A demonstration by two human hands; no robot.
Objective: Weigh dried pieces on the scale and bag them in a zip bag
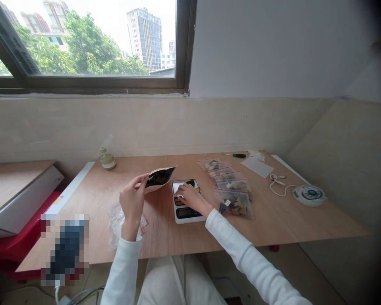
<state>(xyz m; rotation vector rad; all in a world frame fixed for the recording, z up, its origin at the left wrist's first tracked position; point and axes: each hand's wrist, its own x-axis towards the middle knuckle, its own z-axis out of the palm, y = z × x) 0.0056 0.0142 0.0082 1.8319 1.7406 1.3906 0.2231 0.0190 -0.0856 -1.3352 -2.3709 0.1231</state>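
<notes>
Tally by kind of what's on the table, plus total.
Open pouch in left hand: 1
Scale under right hand: 1
Filled zip bags: cannot tell exactly, about 5
Empty clear bags: 1
Jar: 1
Screwdriver: 1
Total: about 10

An open brown pouch held tilted beside a white scale bearing dark pieces

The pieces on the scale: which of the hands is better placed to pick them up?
Probably the right hand: it already rests on the scale platform, among the pieces. The left hand is occupied, holding the open pouch beside it.
</notes>
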